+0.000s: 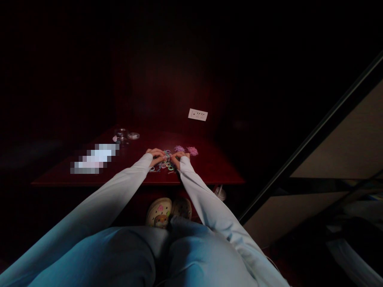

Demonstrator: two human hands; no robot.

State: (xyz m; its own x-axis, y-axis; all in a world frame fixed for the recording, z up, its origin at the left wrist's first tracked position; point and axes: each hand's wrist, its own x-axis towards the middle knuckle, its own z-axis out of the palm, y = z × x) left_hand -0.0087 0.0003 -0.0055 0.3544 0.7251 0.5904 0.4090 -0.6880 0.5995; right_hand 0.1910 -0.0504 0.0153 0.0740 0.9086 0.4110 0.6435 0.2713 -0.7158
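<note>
Over a pile of small coloured rings [163, 165] near the front edge of the dark red table [206, 171], both my hands are close together. My left hand [156, 156] is at the pile's left, fingertips pinched together. From the right, my right hand [177, 159] reaches in with its fingers pinched too. Whatever lies between the fingertips is too small to make out. Just behind my right hand are a purple bundle [179, 148] and a pink bundle [192, 151] of thin pieces.
Clear round containers [121, 134] and a small round dish or lid [133, 136] stand at the back left. A blurred-out bright object [97, 158] lies left. A white socket panel [198, 114] is on the back wall. Shoes [159, 212] show below the table.
</note>
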